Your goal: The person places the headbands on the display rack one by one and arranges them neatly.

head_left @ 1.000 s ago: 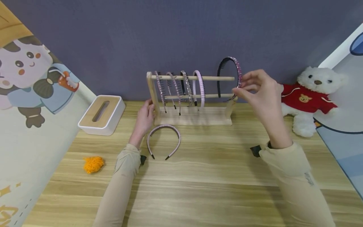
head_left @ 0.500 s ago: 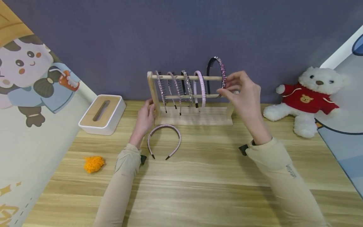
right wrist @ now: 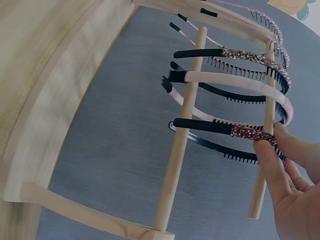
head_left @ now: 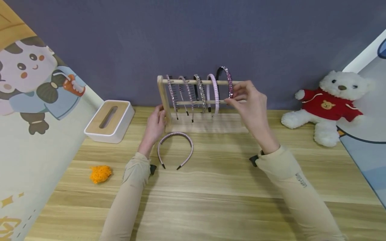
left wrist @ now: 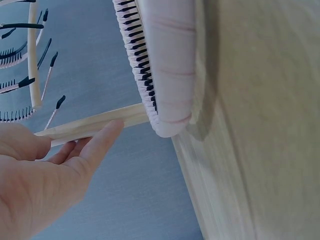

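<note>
My right hand (head_left: 251, 105) pinches a black toothed headband with pink glitter (head_left: 230, 83) between thumb and fingers. Its loop goes around both bars of the wooden headband rack (head_left: 208, 124), right of a pale pink headband (head_left: 215, 95). In the right wrist view, the glitter headband's (right wrist: 250, 132) black tips reach the lower bar (right wrist: 175, 165). My left hand (head_left: 155, 124) grips the rack's left upright, thumb on one side and fingers on the other; the left wrist view shows this upright (left wrist: 100, 122) too. A silver glitter headband (head_left: 201, 92) and two thin pinkish ones hang further left.
On the table before the rack lies a thin pink toothed headband (head_left: 175, 134). A white tissue box (head_left: 120, 129) with a wooden lid and an orange yarn pom-pom (head_left: 101, 174) are at left. A white teddy bear (head_left: 327, 105) in red sits at right. A dark wall stands behind.
My right hand has moved left along the bars with the glitter headband, then lowered it slightly, closer to the pale pink one. The left hand stays on the upright.
</note>
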Action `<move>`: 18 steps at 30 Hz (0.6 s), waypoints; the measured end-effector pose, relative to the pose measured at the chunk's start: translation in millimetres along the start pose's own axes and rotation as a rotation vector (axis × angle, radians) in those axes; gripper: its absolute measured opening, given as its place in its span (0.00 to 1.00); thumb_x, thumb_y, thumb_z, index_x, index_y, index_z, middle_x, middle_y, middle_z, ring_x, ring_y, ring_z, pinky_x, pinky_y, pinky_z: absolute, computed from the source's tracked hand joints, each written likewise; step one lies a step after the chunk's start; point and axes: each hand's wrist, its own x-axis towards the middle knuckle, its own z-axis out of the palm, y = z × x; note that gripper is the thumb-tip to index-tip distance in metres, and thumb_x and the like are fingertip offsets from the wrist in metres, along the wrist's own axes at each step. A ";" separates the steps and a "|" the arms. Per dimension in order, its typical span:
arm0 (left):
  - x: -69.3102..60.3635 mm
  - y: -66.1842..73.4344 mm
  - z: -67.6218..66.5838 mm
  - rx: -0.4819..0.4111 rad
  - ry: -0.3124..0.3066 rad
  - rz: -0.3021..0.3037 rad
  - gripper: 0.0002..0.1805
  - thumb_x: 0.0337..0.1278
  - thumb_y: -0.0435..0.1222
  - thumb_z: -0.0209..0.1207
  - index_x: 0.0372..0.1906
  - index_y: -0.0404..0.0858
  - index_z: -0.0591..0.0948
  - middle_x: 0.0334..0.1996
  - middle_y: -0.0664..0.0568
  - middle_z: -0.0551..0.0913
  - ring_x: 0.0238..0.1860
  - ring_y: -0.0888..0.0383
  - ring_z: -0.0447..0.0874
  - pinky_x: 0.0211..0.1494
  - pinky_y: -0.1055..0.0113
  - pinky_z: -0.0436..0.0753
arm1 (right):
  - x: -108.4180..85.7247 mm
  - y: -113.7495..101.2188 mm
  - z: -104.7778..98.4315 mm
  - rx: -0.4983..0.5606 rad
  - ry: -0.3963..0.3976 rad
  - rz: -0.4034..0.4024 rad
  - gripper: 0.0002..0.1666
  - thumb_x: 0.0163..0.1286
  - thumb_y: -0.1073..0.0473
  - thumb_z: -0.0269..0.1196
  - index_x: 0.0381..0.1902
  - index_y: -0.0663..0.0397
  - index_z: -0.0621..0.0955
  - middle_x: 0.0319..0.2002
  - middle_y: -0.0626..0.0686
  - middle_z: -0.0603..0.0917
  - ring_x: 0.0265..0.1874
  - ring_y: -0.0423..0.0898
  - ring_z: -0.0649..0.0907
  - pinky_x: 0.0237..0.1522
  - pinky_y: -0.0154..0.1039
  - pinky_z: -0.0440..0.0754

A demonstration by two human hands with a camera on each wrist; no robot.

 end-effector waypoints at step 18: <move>0.0 0.9 -0.9 0.002 0.004 -0.008 0.22 0.88 0.30 0.43 0.76 0.24 0.67 0.68 0.25 0.75 0.68 0.33 0.79 0.65 0.46 0.88 | -13.7 5.7 6.0 -0.037 -0.050 0.018 0.23 0.65 0.68 0.78 0.51 0.70 0.80 0.43 0.64 0.89 0.39 0.60 0.92 0.43 0.55 0.93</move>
